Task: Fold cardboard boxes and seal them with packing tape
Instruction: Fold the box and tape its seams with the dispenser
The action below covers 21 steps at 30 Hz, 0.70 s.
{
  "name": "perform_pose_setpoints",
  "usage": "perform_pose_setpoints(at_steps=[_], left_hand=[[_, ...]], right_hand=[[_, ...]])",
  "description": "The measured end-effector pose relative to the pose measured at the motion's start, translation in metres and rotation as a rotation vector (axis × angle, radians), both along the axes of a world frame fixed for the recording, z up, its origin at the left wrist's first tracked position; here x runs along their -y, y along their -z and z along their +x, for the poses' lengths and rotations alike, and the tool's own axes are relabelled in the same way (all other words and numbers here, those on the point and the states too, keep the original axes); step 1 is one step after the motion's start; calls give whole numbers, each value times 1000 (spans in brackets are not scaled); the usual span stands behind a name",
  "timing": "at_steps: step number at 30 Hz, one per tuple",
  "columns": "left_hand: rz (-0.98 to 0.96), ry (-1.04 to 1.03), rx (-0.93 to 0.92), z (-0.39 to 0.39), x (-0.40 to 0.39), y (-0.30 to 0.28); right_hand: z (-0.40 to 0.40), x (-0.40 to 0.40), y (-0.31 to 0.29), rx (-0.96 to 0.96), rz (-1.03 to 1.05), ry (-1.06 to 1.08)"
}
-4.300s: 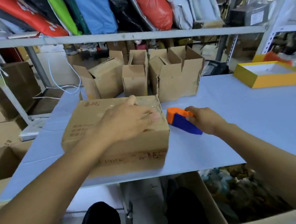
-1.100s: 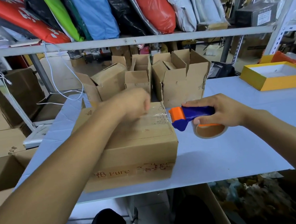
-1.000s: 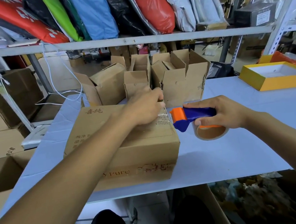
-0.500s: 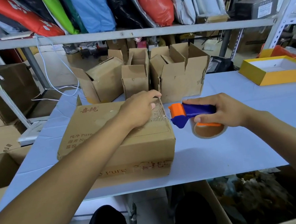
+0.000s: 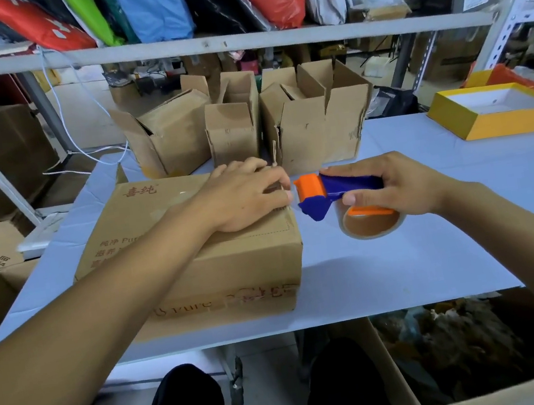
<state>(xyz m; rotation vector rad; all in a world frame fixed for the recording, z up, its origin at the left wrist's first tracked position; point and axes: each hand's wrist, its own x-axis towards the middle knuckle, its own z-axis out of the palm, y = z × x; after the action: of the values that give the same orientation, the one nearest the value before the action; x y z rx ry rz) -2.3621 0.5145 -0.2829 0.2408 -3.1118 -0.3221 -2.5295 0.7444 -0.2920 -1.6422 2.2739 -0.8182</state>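
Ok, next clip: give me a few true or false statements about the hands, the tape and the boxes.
1. The right hand grips the tape dispenser. True.
2. The left hand lies on top of the closed box. True.
3. The dispenser rests on top of the closed box. False: it is off the box's right side, above the table.
4. The yellow tray sits at the left of the table. False: far right.
5. Open boxes stand behind the closed one. True.

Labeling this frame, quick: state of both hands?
Left hand: open, flat, pressing on the cardboard box.
Right hand: gripping the tape dispenser.
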Motion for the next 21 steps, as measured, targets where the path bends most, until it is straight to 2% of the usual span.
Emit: perform_pose_setpoints(at_steps=[4,8,21], left_hand=[[-2,10,1,-2,-1,2],[33,34,6,-4,-2,1],[32,68,63,-5,-1,3]], right_hand=[[-12,-19,9,-36,21,-13],[-9,2,18,-82,65,-69],[-12,25,-4,-241,188,-122]])
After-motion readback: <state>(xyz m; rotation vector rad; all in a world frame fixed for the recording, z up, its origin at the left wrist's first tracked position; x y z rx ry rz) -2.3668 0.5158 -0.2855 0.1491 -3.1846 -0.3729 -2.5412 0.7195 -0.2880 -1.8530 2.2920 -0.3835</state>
